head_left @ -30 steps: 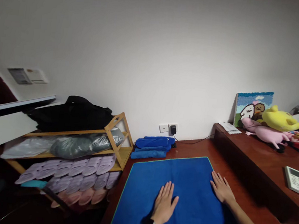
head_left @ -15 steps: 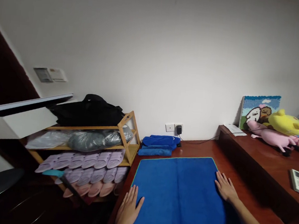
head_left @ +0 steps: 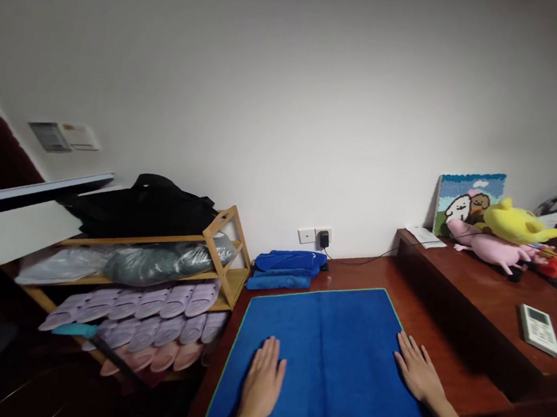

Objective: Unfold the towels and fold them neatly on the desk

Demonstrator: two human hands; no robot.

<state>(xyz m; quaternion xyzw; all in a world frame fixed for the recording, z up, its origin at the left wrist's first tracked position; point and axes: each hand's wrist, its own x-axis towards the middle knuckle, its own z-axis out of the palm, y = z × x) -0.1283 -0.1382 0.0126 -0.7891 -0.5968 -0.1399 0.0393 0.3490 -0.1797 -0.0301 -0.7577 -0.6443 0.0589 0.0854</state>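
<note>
Now, in the head view, the left hand [head_left: 263, 383] has shifted inward from the left edge of the green-edged blue rectangular cloth [head_left: 348, 348], spread on the reddish-brown wooden table [head_left: 358, 273]. The right hand [head_left: 420, 374] stays at its right edge; both are flat, gripping nothing.

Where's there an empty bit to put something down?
The cloth is bare between the left hand and right hand. Wood shows between its right edge and the raised desk. It's crowded around the yellow plush toy and pink plush toy, and where blue towels lie by the wall.
</note>
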